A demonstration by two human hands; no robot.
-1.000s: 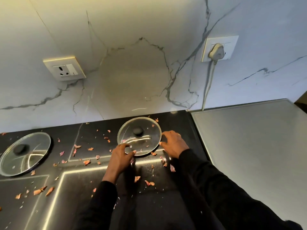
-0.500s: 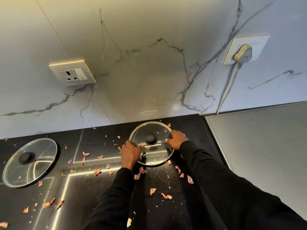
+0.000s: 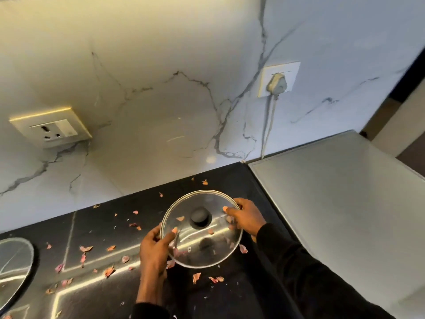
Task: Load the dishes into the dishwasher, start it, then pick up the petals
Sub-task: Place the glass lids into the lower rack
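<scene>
Sleeves (image 3: 310, 284) of black cloth reach up from the lower edge, and we follow them to our two hands on the glass lid (image 3: 207, 249). Our left hand (image 3: 154, 249) grips the lid's near-left rim, thumb laid on the glass and fingers curled beneath. Our right hand (image 3: 246, 218) pinches the far-right rim, thumb likewise on top. The lid has a metal band round it and a black knob (image 3: 200, 218) at its middle. It sits tilted and looks lifted off the black worktop (image 3: 96, 295), though we cannot be sure. Dried pink and orange petals (image 3: 86, 248) lie scattered over the worktop, some showing through the glass. At the left edge a second glass lid (image 3: 13, 265) lies flat, partly cut off. To the right a grey flat top (image 3: 333, 203) adjoins the worktop. Behind rises a veined marble wall (image 3: 161, 88) with a socket plate (image 3: 51, 127) on the left. On the right is a plug (image 3: 276, 82) in its socket, and its cord (image 3: 268, 125) drops to the grey top's back corner.
</scene>
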